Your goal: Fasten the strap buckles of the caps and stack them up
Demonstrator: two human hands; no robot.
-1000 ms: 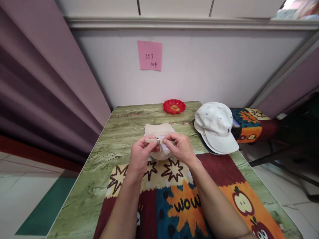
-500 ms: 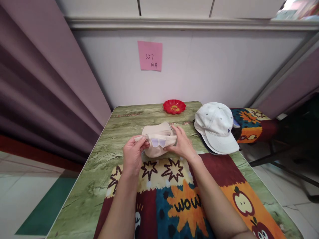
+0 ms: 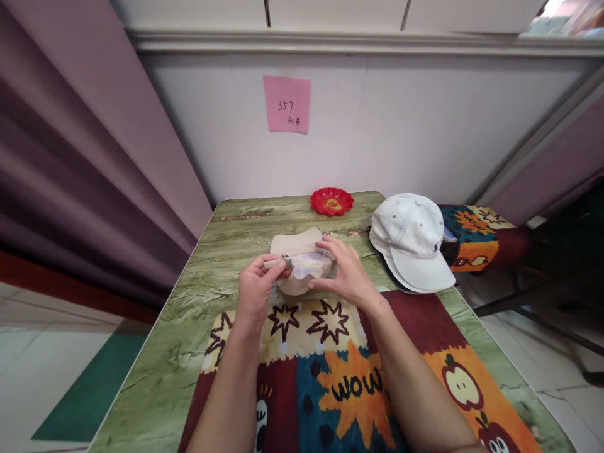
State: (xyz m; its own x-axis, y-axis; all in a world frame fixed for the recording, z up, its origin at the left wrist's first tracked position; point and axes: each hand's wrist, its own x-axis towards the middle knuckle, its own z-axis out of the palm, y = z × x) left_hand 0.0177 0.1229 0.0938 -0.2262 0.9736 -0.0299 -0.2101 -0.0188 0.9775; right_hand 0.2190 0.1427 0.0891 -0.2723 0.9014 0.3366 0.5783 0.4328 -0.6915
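A beige baseball cap [image 3: 295, 287] lies on the table with its opening facing up toward me, and a pale lavender lining shows inside. My left hand [image 3: 257, 286] pinches the cap's light strap end [image 3: 274, 263] between thumb and fingertips, beside a small dark spot that may be a buckle. My right hand [image 3: 349, 274] curves round the right side of the cap, thumb at the near rim and fingers at the far rim. Part of the right rim is hidden by that hand.
White caps [image 3: 410, 229] sit stacked at the right edge, over something dark. A red scalloped dish [image 3: 331, 201] stands at the back by the wall. A colourful patterned mat [image 3: 330, 352] covers the near part of the wood-patterned table [image 3: 155, 358].
The cap's rear band has tilted, so more of its lavender inside shows. My left hand has shifted slightly right with the strap; the fingers of my right hand have spread wider round the rim.
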